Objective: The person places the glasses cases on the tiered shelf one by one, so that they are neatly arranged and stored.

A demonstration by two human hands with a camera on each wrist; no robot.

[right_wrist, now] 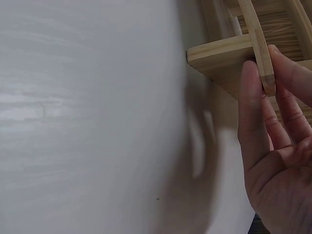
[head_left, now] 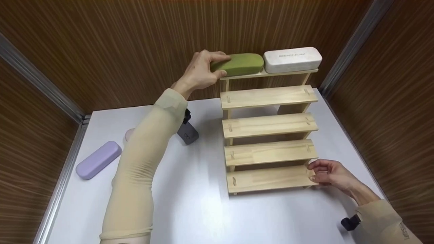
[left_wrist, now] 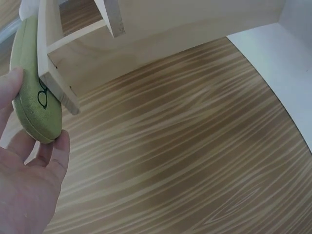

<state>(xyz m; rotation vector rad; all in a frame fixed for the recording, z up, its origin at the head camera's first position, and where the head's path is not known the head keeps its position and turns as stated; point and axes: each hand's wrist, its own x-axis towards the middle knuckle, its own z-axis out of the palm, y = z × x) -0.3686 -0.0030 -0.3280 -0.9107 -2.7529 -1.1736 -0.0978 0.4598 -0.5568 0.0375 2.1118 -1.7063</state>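
Note:
A green glasses case [head_left: 242, 64] lies on the top tier of a stepped wooden rack [head_left: 268, 127], and my left hand [head_left: 203, 69] grips its left end between thumb and fingers. In the left wrist view the glasses case [left_wrist: 36, 97] shows a small glasses mark, and its end sticks out past the shelf edge. Beside it on the same tier sits a white glasses case [head_left: 293, 60] with printed lettering. Down at the lowest tier, my right hand [head_left: 334, 178] pinches the right end of the board [right_wrist: 263, 53] between thumb and fingers.
On the white table [head_left: 190, 210], a lilac glasses case [head_left: 98, 160] lies at the left. A dark grey case [head_left: 187, 133] sits by the left forearm, and a pinkish object [head_left: 129, 134] is mostly hidden behind the sleeve. Wood-grain panels [head_left: 135, 51] enclose the table at back and sides.

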